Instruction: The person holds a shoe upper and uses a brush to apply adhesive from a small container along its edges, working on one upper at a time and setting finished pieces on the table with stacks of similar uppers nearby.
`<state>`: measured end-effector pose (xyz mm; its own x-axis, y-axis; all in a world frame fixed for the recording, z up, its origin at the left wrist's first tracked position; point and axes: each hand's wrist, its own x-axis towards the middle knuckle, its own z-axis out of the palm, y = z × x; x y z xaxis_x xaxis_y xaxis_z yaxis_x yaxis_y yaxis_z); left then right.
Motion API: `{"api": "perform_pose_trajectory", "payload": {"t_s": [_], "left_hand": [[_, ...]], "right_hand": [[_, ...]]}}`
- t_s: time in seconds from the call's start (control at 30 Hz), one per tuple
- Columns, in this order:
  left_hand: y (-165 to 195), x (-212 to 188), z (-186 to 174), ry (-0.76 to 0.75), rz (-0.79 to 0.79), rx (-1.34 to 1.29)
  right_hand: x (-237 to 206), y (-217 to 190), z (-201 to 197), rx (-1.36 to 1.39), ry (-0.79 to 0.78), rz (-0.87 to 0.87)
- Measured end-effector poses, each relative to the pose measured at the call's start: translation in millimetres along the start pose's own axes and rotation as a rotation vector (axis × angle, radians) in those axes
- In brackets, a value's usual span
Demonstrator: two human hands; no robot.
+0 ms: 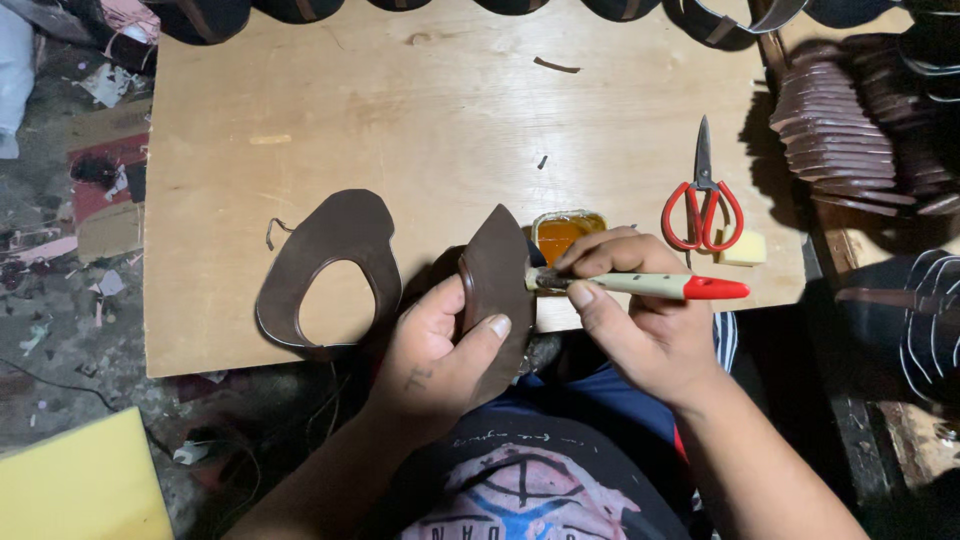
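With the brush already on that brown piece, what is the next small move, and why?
Probably draw the brush along the edge of the brown leather piece. The right hand holds its bristles against that piece, the left hand holds the piece up, and the open tin of amber glue sits just behind.

The left hand (pixel 445 345) grips a curved brown leather piece (pixel 497 270), thumb pressed on its face. The right hand (pixel 640 320) pinches a brush (pixel 640 285) with a cream handle and red end, its bristles touching the leather's edge. Just behind them sits a small tin of amber glue (pixel 565 232). A larger brown leather cutout (pixel 330 265) with an oval hole lies flat on the plywood board (pixel 450 110). Red-handled scissors (pixel 703 205) rest to the right, beside a pale yellow block (pixel 745 248). Stacked brown pieces (pixel 835 140) crowd the board's right edge.
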<state>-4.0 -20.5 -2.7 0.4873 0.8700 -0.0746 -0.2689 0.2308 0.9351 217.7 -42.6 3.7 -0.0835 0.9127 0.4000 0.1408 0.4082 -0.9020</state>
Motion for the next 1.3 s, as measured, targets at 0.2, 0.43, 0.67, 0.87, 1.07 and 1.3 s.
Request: {"api": "perform_pose_trajectory", "payload": {"t_s": [0.2,0.43,0.67,0.87,1.07,1.3], "left_hand": [[3.3,5.0,-6.2,0.046,-0.003,-0.093],[4.8,6.9,-4.9,0.041,0.001,-0.13],[-2.6,5.6,-3.5,0.057,-0.051,-0.025],[-6.1,7.1,-4.9,-0.021,-0.114,-0.113],[-10.1,6.6,-8.2,-0.039,-0.132,-0.115],[-11.5,11.1,-15.2,0.027,0.001,0.018]], "right_hand": [[-16.0,6.4,3.4,-0.073,-0.044,0.114],[-22.8,11.7,6.3,0.06,0.031,0.092],[-20.0,10.8,9.4,-0.034,0.057,0.035],[-11.2,11.3,12.0,-0.037,0.077,0.025],[-4.6,15.0,8.5,0.016,0.089,0.038],[-23.9,15.3,11.2,-0.041,-0.063,0.033]]}}
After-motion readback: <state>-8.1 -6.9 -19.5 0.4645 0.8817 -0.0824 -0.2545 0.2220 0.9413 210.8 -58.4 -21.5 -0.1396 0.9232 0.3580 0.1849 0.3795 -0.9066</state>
